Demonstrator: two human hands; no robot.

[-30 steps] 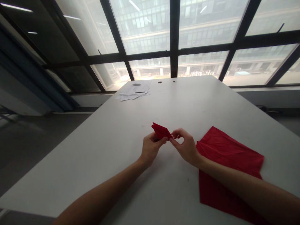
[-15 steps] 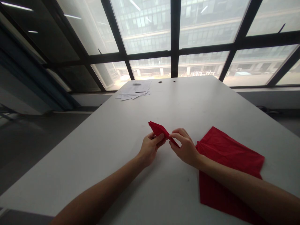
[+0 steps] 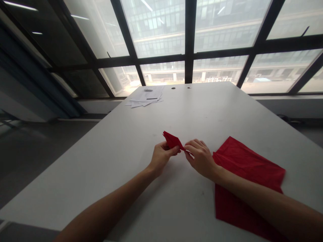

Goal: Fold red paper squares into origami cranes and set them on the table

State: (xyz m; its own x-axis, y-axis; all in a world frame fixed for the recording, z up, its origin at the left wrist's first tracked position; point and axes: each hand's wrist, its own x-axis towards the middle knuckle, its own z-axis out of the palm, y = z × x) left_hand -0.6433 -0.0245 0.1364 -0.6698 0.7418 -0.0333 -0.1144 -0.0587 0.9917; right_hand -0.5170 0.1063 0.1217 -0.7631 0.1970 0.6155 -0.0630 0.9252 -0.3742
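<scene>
A small folded piece of red paper, pointed at its upper left end, is held just above the white table. My left hand pinches its lower edge, thumb on the near side. At the narrow right end, my right hand is closed on the paper, fingers curled over it and hiding most of that tip. Larger red sheets, creased and overlapping, lie on the table to the right, partly covered by my right forearm.
Loose white papers with a small object on top lie at the far left of the table. Two small dark round spots sit near the far edge. Windows rise behind the table, and a dark blue curtain hangs at the left.
My right fingers have closed further over the narrow end of the red paper, which shows less now. The folded paper has tilted and shifted slightly to the right.
</scene>
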